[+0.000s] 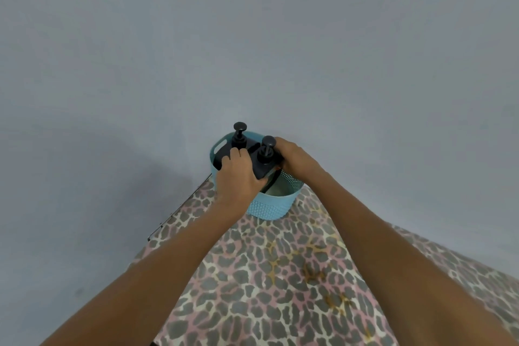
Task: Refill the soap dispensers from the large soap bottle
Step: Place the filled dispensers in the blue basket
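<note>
Inside the pale teal perforated plastic basket (273,205), at the far left corner of the table, stand the two black square-shouldered plastic soap dispensers (254,159) with round knob pump heads. The farther dispenser (239,141) is on the left and the nearer dispenser (260,167) on the right, pressed close together. The right hand (296,159) is wrapped round the right side of the nearer dispenser. The left hand (238,174) is curled across the join between the two, with its thumb at the nearer one's front edge and its fingertips on the farther one's shoulder; which body it truly grips I cannot tell. The large soap bottle is not in view. The likeliest trouble is that the dispensers are wedged so tightly in the basket that a straight pull lifts the light basket with them, or tips it. A hand spread over both bodies may also lose one partway up, and a tall pump head could catch on the other dispenser. The basket sits close to the left edge of the leopard-print cloth (252,289) covering the table and hard by the grey wall (252,36). A jerk sideways could therefore push it off that edge, or drag the loose cloth. That cloth already carries yellowish-brown marks (314,264), and any soap on the dark plastic would make the grip slippery.
</note>
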Motion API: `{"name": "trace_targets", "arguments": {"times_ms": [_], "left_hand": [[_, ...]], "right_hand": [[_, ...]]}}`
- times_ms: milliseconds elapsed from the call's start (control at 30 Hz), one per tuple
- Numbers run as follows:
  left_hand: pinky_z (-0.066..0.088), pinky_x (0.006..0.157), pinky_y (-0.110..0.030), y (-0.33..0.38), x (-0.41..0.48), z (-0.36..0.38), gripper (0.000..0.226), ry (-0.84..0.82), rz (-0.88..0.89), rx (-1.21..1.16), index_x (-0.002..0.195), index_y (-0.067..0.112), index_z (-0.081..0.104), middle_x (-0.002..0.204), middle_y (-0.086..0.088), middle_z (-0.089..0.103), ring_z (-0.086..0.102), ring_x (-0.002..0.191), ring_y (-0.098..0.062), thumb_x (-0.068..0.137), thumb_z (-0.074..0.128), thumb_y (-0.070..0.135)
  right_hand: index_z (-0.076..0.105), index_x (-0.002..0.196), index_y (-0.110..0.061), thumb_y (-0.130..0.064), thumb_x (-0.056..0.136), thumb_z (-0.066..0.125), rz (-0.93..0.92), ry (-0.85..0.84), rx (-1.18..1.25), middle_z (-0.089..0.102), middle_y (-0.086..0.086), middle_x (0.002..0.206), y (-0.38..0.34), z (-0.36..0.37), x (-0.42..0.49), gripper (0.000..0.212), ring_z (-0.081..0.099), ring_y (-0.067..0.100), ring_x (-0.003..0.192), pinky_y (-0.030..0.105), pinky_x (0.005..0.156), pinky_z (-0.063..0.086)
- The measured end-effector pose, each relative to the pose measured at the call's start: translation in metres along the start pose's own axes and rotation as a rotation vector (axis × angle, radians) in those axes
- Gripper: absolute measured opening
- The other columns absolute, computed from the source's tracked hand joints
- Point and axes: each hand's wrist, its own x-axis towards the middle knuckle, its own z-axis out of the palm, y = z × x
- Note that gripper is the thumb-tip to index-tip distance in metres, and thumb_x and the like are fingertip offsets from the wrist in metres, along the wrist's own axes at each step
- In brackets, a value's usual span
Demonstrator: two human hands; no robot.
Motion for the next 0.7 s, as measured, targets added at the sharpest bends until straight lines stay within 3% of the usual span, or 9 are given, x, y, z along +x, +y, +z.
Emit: {"name": "trace_targets", "arguments": {"times_ms": [133,267,367,500,700], "left_hand": [[0.044,0.079,-0.03,0.003,-0.001,0.0,0.061,-0.021,-0.001,0.024,0.119,0.004,0.04,0.12,-0.013,0.044,0.048,0.103,-0.027,0.079,0.064,0.043],[0.043,0.085,-0.03,0.001,-0.003,-0.001,0.063,-0.037,0.016,0.033,0.126,0.002,0.034,0.125,-0.015,0.04,0.049,0.103,-0.028,0.082,0.063,0.036],[0.043,0.086,-0.03,0.002,-0.004,-0.003,0.058,-0.047,0.007,0.004,0.124,0.002,0.036,0.128,-0.015,0.036,0.05,0.102,-0.028,0.082,0.065,0.031],[0.045,0.086,-0.032,0.004,-0.007,-0.005,0.057,-0.036,0.004,-0.022,0.122,0.001,0.036,0.13,-0.016,0.034,0.055,0.098,-0.029,0.081,0.066,0.026],[0.046,0.079,-0.032,0.002,-0.016,-0.012,0.035,-0.047,0.022,-0.065,0.111,0.001,0.045,0.118,-0.017,0.045,0.055,0.096,-0.029,0.087,0.058,0.023]], "right_hand": [[0.044,0.132,-0.012,0.005,0.087,0.042,0.018,0.013,-0.028,0.05,0.01,0.133,0.001,0.009,0.007,0.049,0.049,0.028,0.118,0.031,0.093,0.038],[0.044,0.135,-0.012,0.011,0.084,0.045,-0.006,0.054,-0.03,0.048,0.009,0.138,-0.001,0.015,0.005,0.056,0.047,0.026,0.123,0.018,0.092,0.032],[0.038,0.139,-0.013,0.004,0.089,0.045,0.031,0.034,-0.045,0.044,0.008,0.142,-0.006,0.018,0.004,0.053,0.045,0.025,0.127,0.028,0.102,0.035],[0.022,0.144,-0.007,0.002,0.091,0.04,0.18,0.007,-0.198,0.039,0.015,0.142,-0.01,0.024,0.004,0.057,0.05,0.031,0.118,0.04,0.093,0.045],[0.049,0.124,-0.001,0.002,0.088,0.044,0.213,0.112,-0.021,0.055,0.018,0.123,-0.02,0.007,-0.03,0.036,0.053,0.033,0.112,0.039,0.091,0.045]]}}
